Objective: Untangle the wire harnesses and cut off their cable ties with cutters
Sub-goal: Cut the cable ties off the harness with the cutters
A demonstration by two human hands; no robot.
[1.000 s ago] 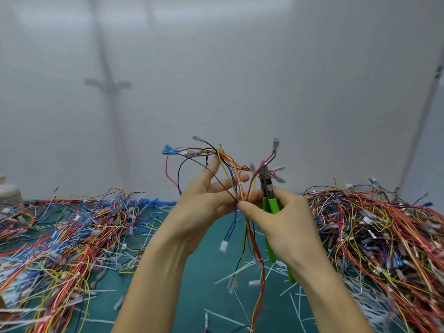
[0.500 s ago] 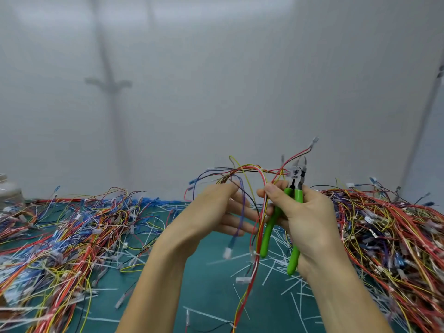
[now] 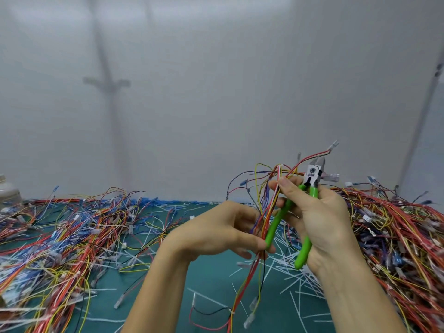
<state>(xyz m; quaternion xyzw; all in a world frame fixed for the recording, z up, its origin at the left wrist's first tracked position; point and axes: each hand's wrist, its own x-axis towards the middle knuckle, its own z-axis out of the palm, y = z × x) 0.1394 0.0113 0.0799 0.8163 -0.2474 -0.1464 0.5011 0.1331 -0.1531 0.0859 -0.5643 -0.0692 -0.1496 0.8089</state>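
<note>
The left hand (image 3: 223, 233) pinches the harness (image 3: 269, 210) low down. The right hand (image 3: 322, 219) pinches it higher up while clasping the cutters (image 3: 311, 179), handles spread. The step probably calls for pulling the strands taut, finding the tie and nipping that alone. Loose wires (image 3: 67, 236) sprawl on the left, cut ties (image 3: 286, 258) litter the mat (image 3: 209, 284), and a tangled heap (image 3: 396, 236) crowds the right.
</note>
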